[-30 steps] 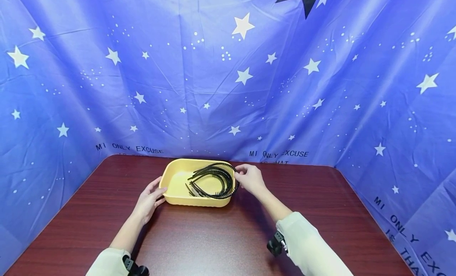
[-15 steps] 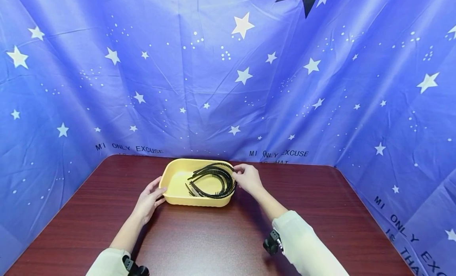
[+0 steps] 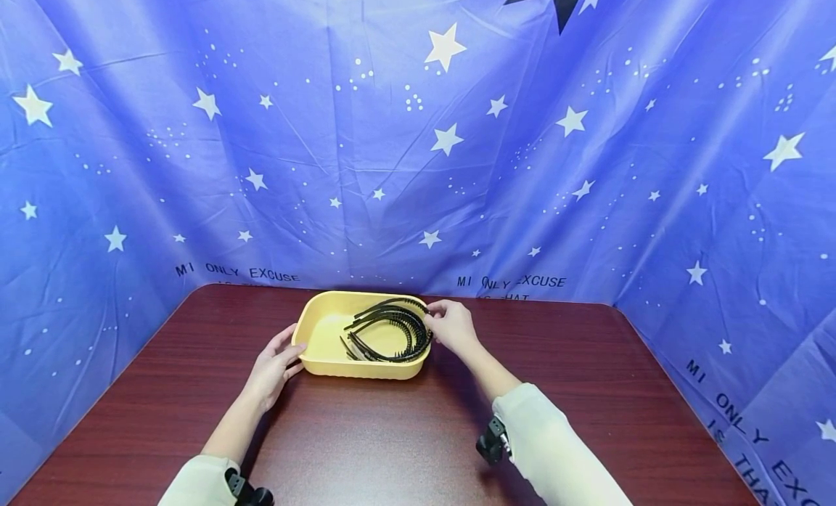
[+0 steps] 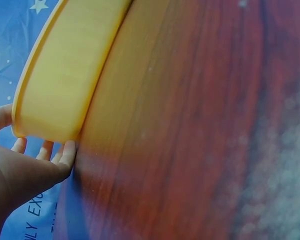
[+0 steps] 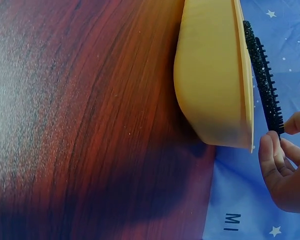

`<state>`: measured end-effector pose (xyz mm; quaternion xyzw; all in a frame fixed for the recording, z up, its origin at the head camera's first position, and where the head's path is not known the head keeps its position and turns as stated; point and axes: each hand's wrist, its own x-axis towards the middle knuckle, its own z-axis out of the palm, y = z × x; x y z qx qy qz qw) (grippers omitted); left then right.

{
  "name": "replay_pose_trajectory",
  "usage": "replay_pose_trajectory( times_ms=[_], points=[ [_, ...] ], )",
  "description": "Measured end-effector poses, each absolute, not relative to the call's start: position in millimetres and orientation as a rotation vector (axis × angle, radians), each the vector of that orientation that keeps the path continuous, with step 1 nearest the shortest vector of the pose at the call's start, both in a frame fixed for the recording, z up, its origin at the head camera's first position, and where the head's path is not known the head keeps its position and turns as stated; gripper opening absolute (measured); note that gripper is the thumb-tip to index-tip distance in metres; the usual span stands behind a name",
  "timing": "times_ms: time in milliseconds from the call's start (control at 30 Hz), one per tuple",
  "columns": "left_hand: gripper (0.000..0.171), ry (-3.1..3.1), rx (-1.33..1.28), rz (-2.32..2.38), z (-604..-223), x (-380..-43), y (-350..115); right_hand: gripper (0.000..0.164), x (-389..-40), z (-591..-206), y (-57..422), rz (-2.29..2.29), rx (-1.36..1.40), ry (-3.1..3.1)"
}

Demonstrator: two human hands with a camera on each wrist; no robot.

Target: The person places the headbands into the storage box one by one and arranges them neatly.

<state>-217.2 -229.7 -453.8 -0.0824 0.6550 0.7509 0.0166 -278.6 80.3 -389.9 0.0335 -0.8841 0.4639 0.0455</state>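
A yellow rectangular plastic basin [image 3: 366,369] stands near the back of the dark red table. Black toothed headbands [image 3: 418,324] lie nested at its right side, their ends toward the left. My left hand [image 3: 269,369] grips the basin's left end, thumb over the rim and fingers against the outer wall. At the right end, my right hand [image 3: 455,328] pinches the curved top of a black headband. In the right wrist view, that headband [image 5: 262,75] has a glittery band and a row of teeth, and shows above the basin's rim. Other headbands are hidden there by the basin wall.
The reddish wood-grain table [image 3: 353,448] ends at a blue star-printed cloth [image 3: 392,165] that hangs at the back and both sides. Small black cameras [image 3: 493,441] are strapped at the pale sleeves [image 3: 555,441].
My right hand has moved slightly left with the headband, which stuck out past the basin's right rim and now sits over the basin. The left hand and basin stay put.
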Motion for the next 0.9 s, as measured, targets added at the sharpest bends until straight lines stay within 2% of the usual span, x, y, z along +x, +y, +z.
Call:
replay_pose_trajectory(
  times_ms=[900],
  points=[
    [0.063, 2.039, -0.254, 2.338, -455.0, -218.2, -230.6, 0.026, -287.9, -402.1, 73.0, 1.433, 0.021, -2.719]
  ],
)
